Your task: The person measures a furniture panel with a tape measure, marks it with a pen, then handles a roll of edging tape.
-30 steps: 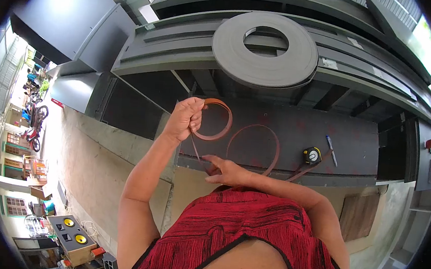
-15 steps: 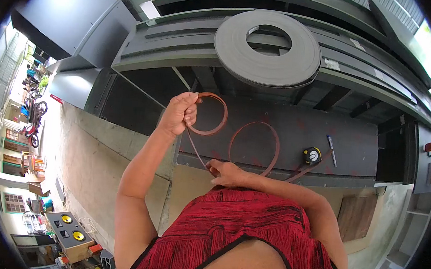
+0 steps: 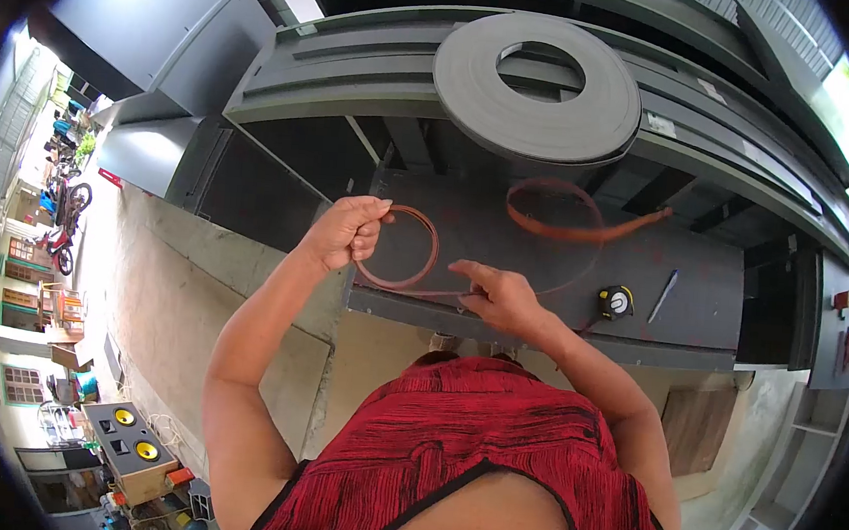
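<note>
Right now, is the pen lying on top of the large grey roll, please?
No, the pen lies on the dark panel beside the tape measure, apart from the roll.

The strip (image 3: pixel 567 233) is reddish-brown, the shirt (image 3: pixel 463 415) black-streaked red.

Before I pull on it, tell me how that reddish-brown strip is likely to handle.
The strip probably bends easily yet springs back, since it curves in wide, round loops. It seems light: the left hand holds its coil up by one side. It may twist, with its free end looping loosely.
</note>
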The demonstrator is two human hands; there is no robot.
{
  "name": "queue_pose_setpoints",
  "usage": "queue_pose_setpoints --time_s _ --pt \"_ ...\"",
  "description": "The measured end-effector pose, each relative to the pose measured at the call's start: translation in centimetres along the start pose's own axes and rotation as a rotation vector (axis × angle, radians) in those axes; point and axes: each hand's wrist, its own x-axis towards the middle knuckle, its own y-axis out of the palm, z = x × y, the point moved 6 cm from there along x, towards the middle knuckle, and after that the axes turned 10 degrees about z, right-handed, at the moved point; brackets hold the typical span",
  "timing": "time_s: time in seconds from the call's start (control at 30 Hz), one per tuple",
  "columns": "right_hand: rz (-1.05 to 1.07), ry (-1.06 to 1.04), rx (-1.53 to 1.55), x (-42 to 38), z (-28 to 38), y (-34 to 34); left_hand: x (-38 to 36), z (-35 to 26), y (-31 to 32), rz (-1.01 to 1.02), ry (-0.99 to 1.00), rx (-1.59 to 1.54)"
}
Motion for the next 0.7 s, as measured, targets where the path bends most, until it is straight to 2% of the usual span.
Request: queue_pose_setpoints --time_s 0.2,0.4,0.7 --pt "-0.009 -0.018 -0.052 -0.9 0.4 -1.1 0.0 1.8 1.8 0.078 -0.135 0.042" --pt "0.085 -0.031 -0.074 -2.6 0.6 0.2 0.3 4.7 4.2 0.21 -0.342 0.172" --pt "0.168 -0.135 -0.16 -3.6 0.4 0.3 1.6 6.8 6.5 0.327 -0.437 0.229"
